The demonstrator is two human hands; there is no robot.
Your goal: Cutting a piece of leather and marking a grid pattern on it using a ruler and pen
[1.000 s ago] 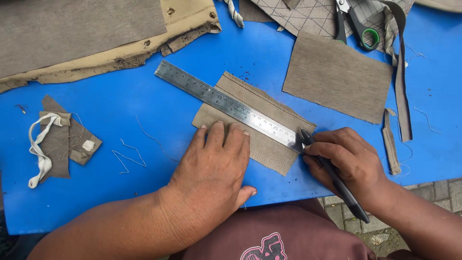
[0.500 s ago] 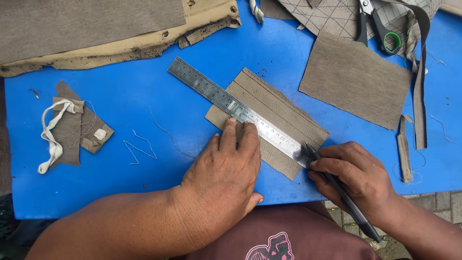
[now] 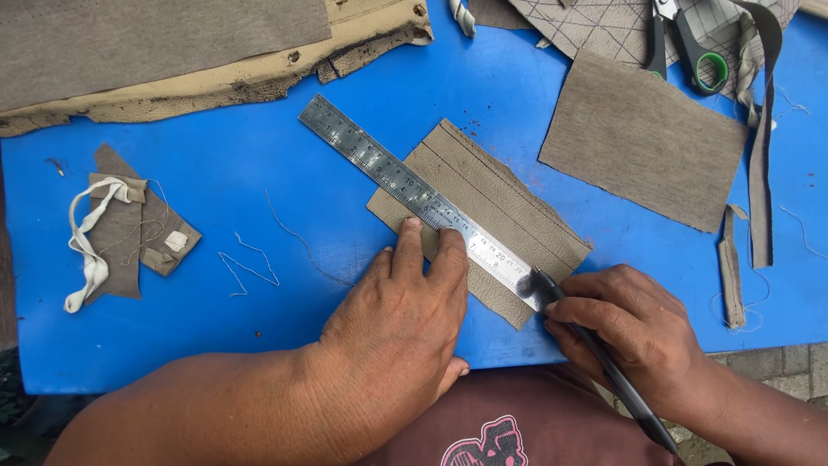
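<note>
Head view: my left hand [image 3: 401,324] pins the steel ruler [image 3: 423,200] flat across the tan leather piece [image 3: 504,207].
My right hand [image 3: 634,328] is closed around a dark pen [image 3: 595,345], its tip seemingly touching the ruler's near end; the ruler runs diagonally, up-left away from me.

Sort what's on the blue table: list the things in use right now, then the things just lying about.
In use:
left hand pressing the ruler
right hand holding the pen
grey fabric piece under the ruler

Lying about:
scissors
larger grey piece
scraps with white cord
foam-backed sheet
narrow strips
</note>
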